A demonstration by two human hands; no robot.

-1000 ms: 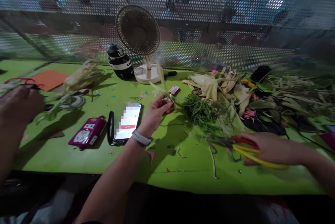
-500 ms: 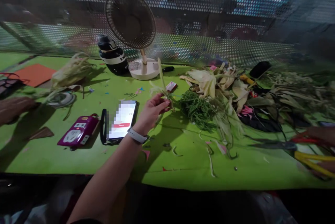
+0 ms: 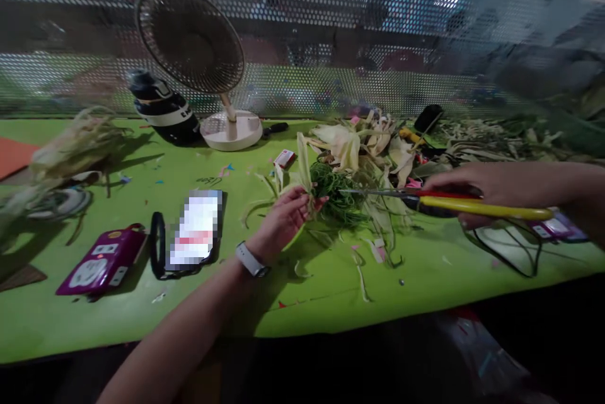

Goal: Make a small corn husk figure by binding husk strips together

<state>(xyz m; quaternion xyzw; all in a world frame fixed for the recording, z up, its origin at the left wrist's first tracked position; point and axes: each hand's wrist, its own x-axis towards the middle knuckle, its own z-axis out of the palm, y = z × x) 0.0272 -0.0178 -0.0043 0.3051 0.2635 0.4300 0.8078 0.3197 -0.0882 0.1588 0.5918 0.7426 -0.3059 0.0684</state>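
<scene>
Leaf strip (image 3: pixel 302 171) pinched in left hand (image 3: pixel 283 221), scissors (image 3: pixel 439 201) coming in from the right, no cut visible yet.
Strip sits mid-table, upright-ish, just left of the green shreds (image 3: pixel 338 193). Left fingers closed on its base. Right hand (image 3: pixel 486 186) grips the yellow and red handles; blades look nearly closed, tips near the strip, apart from it. Trimmings (image 3: pixel 363 265) already litter the green table (image 3: pixel 118 322) near side; big leaf pile (image 3: pixel 368 145) far right looks unprocessed. Judging: early-to-mid, plenty left.
</scene>
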